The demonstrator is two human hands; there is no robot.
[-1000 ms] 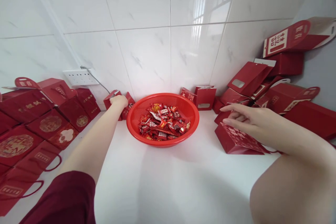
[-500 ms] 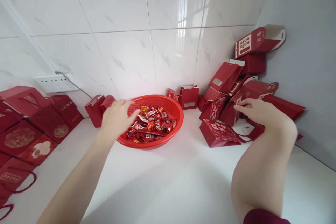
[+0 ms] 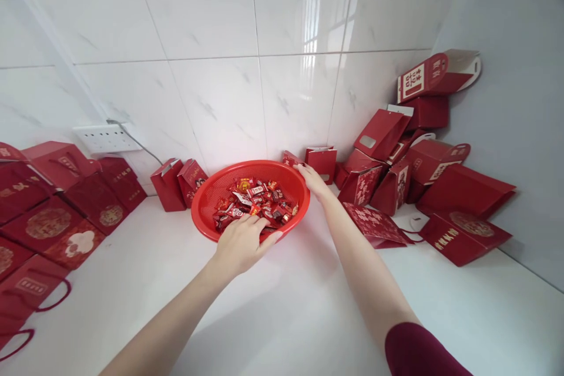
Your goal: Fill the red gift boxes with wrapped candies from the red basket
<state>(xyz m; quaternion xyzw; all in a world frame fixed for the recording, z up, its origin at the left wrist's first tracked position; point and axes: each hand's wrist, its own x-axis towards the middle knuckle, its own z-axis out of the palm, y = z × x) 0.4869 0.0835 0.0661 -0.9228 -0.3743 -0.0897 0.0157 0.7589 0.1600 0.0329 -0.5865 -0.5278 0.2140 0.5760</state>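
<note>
A red plastic colander basket stands near the wall, filled with small wrapped candies. My left hand lies over its near rim, palm down, thumb spread from the fingers. Its fingertips reach in at the edge of the candies. At the right rim is my right hand, fingers stretched along the basket's outer side; part of them is hidden. Just behind that hand stand a small red paper bag and a patterned red box, the latter partly covered by the rim.
Stacked red gift boxes with cord handles fill the left side. Two small red bags stand left of the basket. A heap of red boxes and bags leans in the right corner. A wall socket has a cable.
My right hand has left the heap on the right and come to the basket's right rim. My left hand has moved from the left rim to the near rim. A red box on the right is uncovered.
</note>
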